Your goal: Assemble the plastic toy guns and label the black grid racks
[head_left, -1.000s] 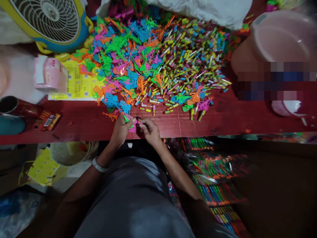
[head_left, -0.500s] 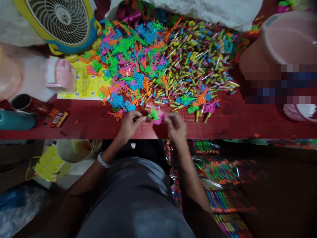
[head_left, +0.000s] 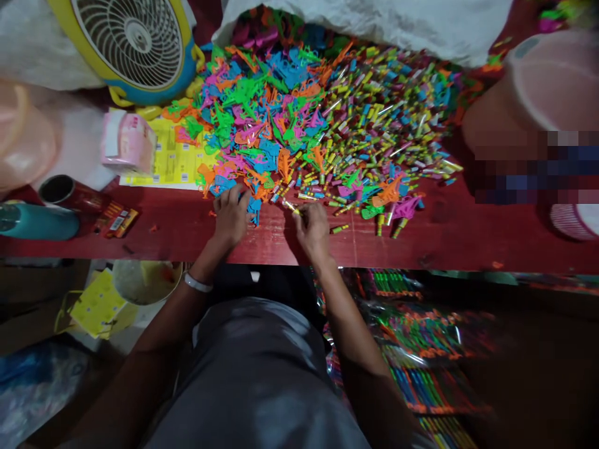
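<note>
A big heap of bright plastic toy frames (head_left: 262, 112) in pink, green, blue and orange covers the red table (head_left: 187, 231), beside a heap of small coloured tubes (head_left: 388, 118). My left hand (head_left: 230, 215) rests at the near edge of the frames with its fingers curled over a blue piece (head_left: 255, 209). My right hand (head_left: 311, 227) pinches a small yellow tube (head_left: 292, 207) at the edge of the tubes.
A yellow and blue fan (head_left: 133, 47) stands at the back left, with a pink tape roll (head_left: 126, 142) on yellow label sheets (head_left: 175, 163). A teal bottle (head_left: 37, 221) and a red can (head_left: 70, 194) lie left. A pink bucket (head_left: 547, 87) stands right. Packed toys (head_left: 412, 349) lie below the table.
Both hands left the assembled pink and green piece and reached forward to the heaps; the left went to the frames, the right to the tubes. The camera tilted slightly.
</note>
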Tool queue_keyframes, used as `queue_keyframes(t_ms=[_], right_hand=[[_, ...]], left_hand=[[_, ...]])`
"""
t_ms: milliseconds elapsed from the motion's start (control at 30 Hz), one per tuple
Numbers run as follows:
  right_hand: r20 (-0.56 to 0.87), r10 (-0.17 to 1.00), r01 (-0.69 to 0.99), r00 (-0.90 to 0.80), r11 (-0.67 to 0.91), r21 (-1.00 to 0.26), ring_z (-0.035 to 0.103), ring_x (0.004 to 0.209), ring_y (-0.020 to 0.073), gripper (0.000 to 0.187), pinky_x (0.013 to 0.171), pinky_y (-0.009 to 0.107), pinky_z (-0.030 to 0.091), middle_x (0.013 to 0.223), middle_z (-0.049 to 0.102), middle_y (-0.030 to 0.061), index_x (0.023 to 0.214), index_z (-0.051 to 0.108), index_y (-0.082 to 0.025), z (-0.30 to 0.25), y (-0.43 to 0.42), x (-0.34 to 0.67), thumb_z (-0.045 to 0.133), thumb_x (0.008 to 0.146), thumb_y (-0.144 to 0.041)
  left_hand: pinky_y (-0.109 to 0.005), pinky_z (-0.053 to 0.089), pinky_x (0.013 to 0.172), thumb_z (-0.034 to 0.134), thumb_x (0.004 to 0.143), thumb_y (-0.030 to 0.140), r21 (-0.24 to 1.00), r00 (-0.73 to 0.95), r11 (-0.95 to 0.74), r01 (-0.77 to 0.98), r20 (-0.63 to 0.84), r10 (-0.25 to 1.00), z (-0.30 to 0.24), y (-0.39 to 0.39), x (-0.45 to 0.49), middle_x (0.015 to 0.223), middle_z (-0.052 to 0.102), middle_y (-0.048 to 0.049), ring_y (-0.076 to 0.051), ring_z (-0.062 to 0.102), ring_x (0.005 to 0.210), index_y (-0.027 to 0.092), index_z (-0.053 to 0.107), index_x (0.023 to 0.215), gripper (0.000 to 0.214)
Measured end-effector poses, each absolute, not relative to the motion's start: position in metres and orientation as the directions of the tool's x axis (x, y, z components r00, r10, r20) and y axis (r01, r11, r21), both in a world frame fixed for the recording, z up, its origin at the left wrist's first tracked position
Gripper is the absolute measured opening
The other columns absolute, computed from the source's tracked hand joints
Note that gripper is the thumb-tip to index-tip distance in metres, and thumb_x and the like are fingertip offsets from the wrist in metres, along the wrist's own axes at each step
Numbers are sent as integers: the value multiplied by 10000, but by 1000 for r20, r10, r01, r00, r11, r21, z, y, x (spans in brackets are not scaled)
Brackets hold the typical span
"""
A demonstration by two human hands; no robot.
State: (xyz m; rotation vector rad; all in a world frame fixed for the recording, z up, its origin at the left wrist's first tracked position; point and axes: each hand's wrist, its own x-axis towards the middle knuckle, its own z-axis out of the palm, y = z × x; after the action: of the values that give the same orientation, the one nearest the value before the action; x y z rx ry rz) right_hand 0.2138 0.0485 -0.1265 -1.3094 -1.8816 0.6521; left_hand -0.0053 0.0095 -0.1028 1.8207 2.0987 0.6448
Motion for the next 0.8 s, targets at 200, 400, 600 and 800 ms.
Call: queue_keyframes(t_ms=[200, 400, 600, 800], right_hand=[[113, 985, 252, -130, 143, -957, 622, 850, 183, 288, 771, 317, 504, 939, 675, 29, 1006, 622, -238, -103, 41, 217, 600, 931, -515], [-170, 971, -59, -167, -182, -982, 555, 553, 130, 475, 576, 277, 494, 637, 559, -45, 814, 496, -253, -111, 33, 202, 602, 883, -710], [-16, 1000, 257, -18, -11, -966, 632, 669, 171, 330, 668, 319, 525, 779, 643, 0, 1035, 542, -246, -104, 24, 242, 529, 971, -569], [15, 996, 846, -87, 82, -527, 637, 845, 257, 256, 734, 374, 488, 973, 694, 97, 1140, 664, -239, -107, 33, 323, 583, 922, -347]], left_hand=[[-535, 327, 1036, 708, 855, 315, 509, -162, 110, 854, 58, 985, -97, 21, -14, 1156, 665, -140, -372, 488, 1180, 217, 735, 1024, 197], [-535, 300, 1024, 693, 870, 249, 604, -254, 154, 782, 84, 963, -83, 24, -15, 864, 697, -52, -316, 583, 1028, 244, 676, 836, 38], [-505, 322, 1062, 661, 907, 228, 538, -124, 54, 841, 94, 988, -83, 6, -11, 1251, 674, -111, -340, 528, 1235, 263, 689, 1170, 267], [-472, 393, 1053, 796, 821, 318, 471, 46, -37, 881, -7, 999, -95, -6, 17, 1256, 605, -173, -363, 531, 1215, 160, 641, 1273, 503]])
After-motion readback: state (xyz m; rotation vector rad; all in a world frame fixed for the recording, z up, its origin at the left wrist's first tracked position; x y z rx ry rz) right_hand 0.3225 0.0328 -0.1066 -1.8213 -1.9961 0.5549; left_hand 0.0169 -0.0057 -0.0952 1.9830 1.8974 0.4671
